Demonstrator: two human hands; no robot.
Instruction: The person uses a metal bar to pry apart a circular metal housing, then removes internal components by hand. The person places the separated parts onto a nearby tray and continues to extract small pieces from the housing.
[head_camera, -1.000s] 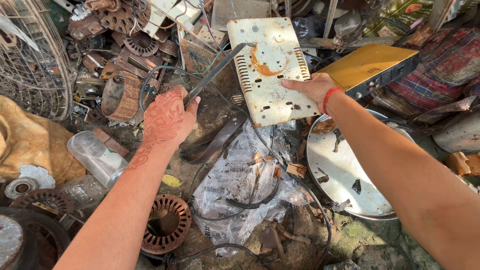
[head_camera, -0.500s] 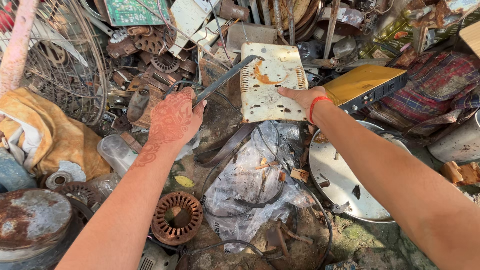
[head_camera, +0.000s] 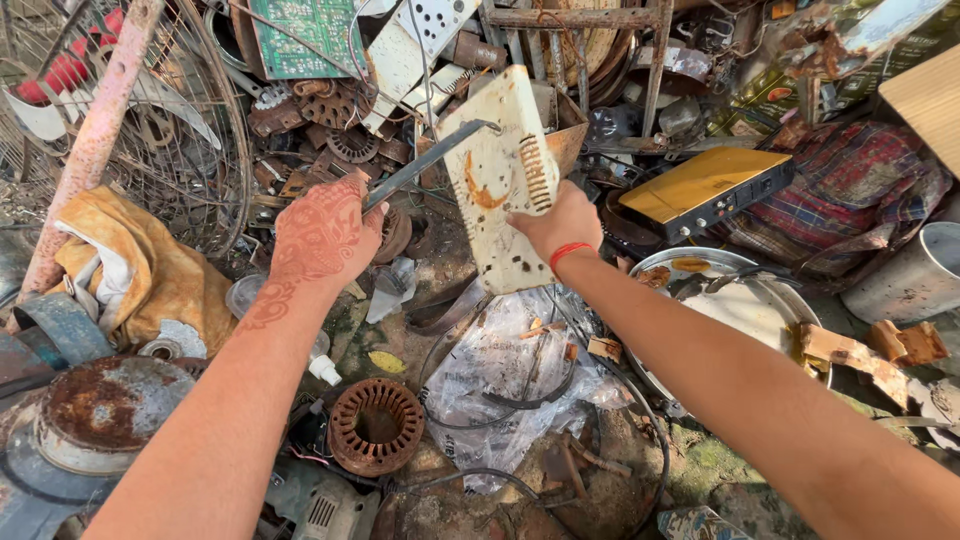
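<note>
My left hand (head_camera: 320, 235), patterned with henna, grips a long flat metal bar (head_camera: 425, 160) that slants up to the right. The bar's far end meets the top of a white rust-stained metal housing (head_camera: 500, 175) with a slotted vent. My right hand (head_camera: 558, 225), with a red band at the wrist, holds that housing by its right edge, tilted upright above the scrap heap. Crumpled clear plastic sheet (head_camera: 500, 370) lies below the housing.
A rusty motor stator (head_camera: 375, 425) lies at the lower centre. A yellow-topped box (head_camera: 705, 190) and a round metal dish (head_camera: 740, 310) sit right. A wire fan guard (head_camera: 150, 130), yellow cloth (head_camera: 150, 270) and a green circuit board (head_camera: 310, 35) are at left and top.
The white housing has been turned from lying flat to standing tilted on edge, and both hands rose with it. The bar's tip stays at the housing's top.
</note>
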